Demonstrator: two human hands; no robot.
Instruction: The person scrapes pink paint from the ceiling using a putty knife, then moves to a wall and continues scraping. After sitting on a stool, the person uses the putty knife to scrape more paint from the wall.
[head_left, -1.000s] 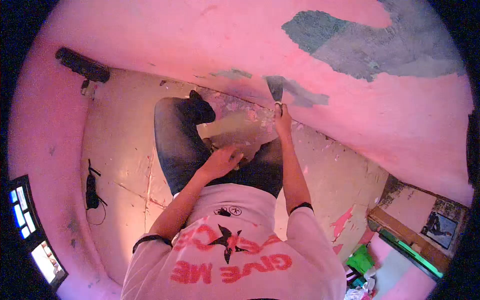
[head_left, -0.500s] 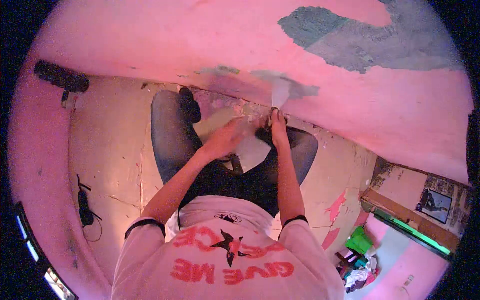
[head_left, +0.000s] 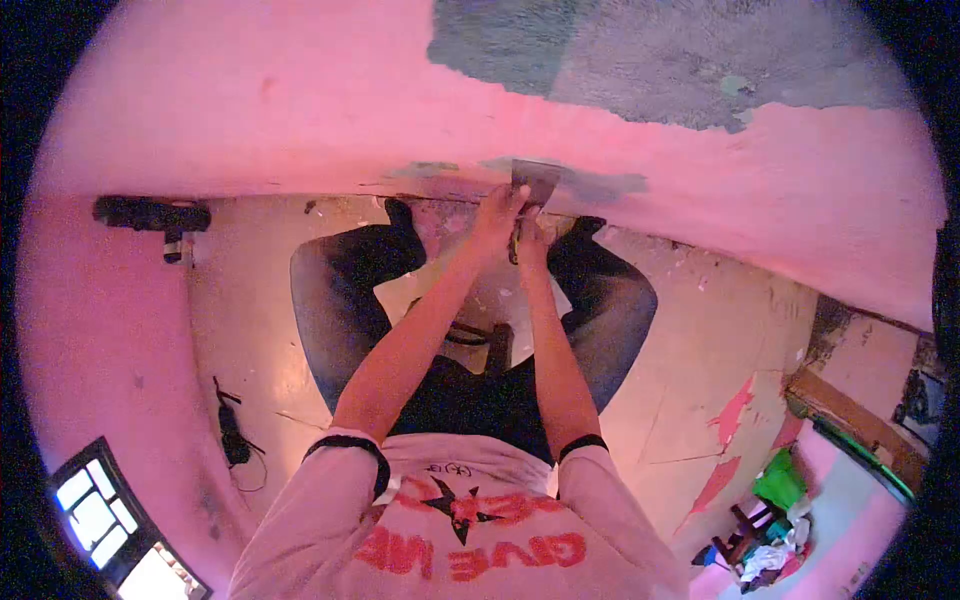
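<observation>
In the head view there are two hands, one scraper [head_left: 537,182], two bent legs, one green thing [head_left: 780,480] at the lower right and one big gray patch [head_left: 650,60] at the top of the pink wall [head_left: 300,120]. The scraper is just above the middle of the frame, with its flat blade up by a small gray patch [head_left: 610,187] low on the wall. I can't tell if the blade touches the wall. Half a second ago, the left hand [head_left: 497,217] is down over the lap, away from the scraper. Now it is up at the blade, and the two hands are close together. The big gray patch also reaches more to the left now. The left fingers are bent and close together, with their tips on the blade. The right hand [head_left: 532,242] has its fingers closed around the handle, which is partly hidden.
</observation>
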